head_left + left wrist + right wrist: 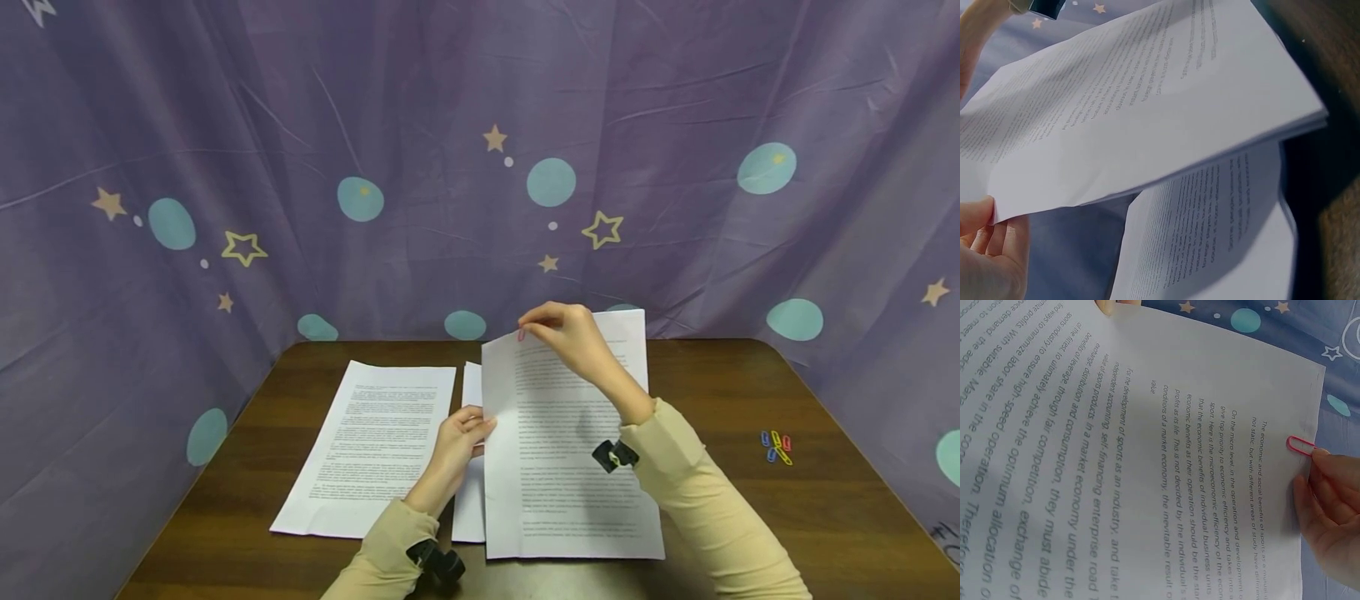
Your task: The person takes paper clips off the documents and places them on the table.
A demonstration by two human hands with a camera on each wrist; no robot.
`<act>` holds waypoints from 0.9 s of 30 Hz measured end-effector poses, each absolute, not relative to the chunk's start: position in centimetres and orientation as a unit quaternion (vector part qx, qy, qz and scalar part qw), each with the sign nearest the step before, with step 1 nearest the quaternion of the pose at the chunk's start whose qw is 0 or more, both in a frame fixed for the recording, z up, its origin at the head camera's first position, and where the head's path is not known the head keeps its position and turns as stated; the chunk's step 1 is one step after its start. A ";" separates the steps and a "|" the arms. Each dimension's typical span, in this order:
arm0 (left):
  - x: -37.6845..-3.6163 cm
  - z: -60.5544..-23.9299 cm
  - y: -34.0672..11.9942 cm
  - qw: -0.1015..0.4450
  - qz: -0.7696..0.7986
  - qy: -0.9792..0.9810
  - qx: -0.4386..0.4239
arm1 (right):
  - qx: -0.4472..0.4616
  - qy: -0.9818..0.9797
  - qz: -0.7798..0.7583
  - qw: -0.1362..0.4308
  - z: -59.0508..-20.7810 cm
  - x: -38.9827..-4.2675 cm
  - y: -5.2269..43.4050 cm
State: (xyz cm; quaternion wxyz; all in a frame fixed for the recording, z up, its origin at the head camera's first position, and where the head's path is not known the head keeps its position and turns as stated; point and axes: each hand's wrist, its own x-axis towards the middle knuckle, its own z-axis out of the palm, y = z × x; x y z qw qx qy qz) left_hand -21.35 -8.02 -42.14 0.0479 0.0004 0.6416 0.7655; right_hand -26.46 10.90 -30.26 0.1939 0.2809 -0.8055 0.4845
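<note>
Much of the left hand [459,439] is cut off in the left wrist view, where only fingertips show under the left edge of the raised stack of printed sheets [564,433]; the head view shows its fingers and thumb pinching that edge. The right hand [573,337] pinches a pink paper clip [1300,445] at the stack's top edge near the left corner, the clip half slid over the paper and partly covered by the fingertips. The stack stands tilted up off the brown table [750,392], its lower edge near the front of the table, hiding most of another sheet [1222,231] lying under it. A separate printed page [375,446] lies flat to the left. Four coloured paper clips [776,447] lie loose, well apart at the right. Printed lines in the right wrist view read partly "the development of sports as an industry"; the rest is too blurred
</note>
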 end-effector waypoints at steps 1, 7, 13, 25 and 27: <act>-21.2 -41.8 -8.0 0.050 0.766 0.641 0.003 | 0.282 -0.803 0.487 0.194 -30.3 -26.5 10.9; -21.3 -41.9 -8.0 0.052 0.765 0.642 0.005 | 0.275 -0.795 0.507 0.186 -30.2 -26.5 11.0; -21.9 -43.0 -8.1 0.047 0.768 0.639 -0.001 | 0.264 -0.785 0.534 0.168 -30.1 -26.5 11.1; -21.8 -43.0 -7.8 0.036 0.772 0.634 -0.004 | 0.230 -0.769 0.577 0.152 -30.0 -26.3 11.2; -21.8 -43.0 -7.7 0.037 0.772 0.634 -0.003 | 0.221 -0.766 0.584 0.150 -29.7 -26.1 11.2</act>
